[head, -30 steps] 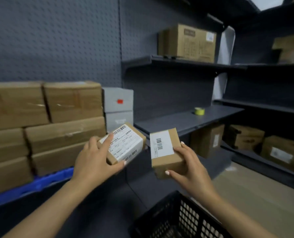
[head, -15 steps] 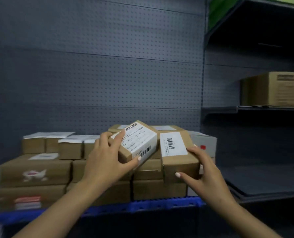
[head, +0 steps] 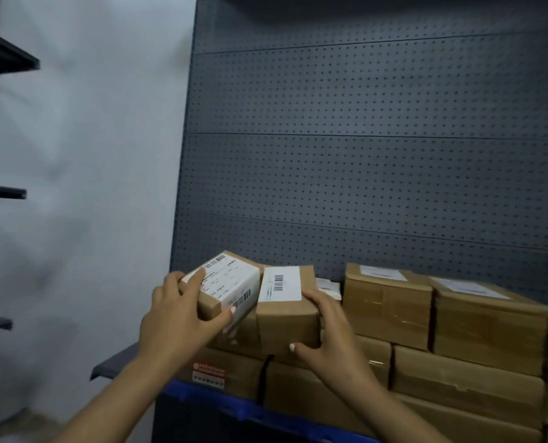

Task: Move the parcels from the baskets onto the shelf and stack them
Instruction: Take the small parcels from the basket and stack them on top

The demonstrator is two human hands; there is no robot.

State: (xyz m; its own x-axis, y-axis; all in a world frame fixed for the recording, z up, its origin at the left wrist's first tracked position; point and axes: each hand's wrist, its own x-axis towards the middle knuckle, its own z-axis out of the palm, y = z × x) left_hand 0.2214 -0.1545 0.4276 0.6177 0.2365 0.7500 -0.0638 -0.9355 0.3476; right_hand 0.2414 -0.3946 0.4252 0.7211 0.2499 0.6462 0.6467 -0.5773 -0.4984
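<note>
Left hand [head: 183,318] grips a labelled parcel [head: 224,287], tilted; right hand [head: 327,334] clasps a second box [head: 287,310]; both held label-up at the stack's [head: 458,346] left end, likely for seating.

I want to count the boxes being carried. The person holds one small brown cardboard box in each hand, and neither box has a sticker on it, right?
Not quite. The head view shows both carry white barcode labels: the left hand holds one small brown cardboard box, the right hand the other.
</note>
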